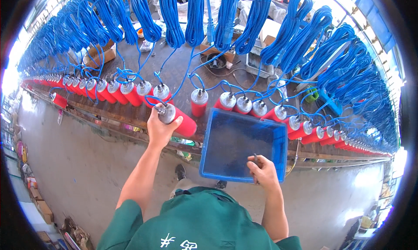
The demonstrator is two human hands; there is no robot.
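Observation:
My left hand is wrapped round the silver-capped end of a red cylinder, which lies tilted at the bench's front edge. A blue cable loops close to its capped end. Over the right part of a blue plastic bin, my right hand is closed on a small, thin dark object, too small to name. The bin's dark floor shows beneath that hand. Just beyond the bin, another red cylinder stands upright with a blue cable at its silver top.
More red cylinders line the bench on both sides. Coiled blue cables hang in a long row above, joined to them. Farther back are a cardboard box, a dark round dish and a grey tray.

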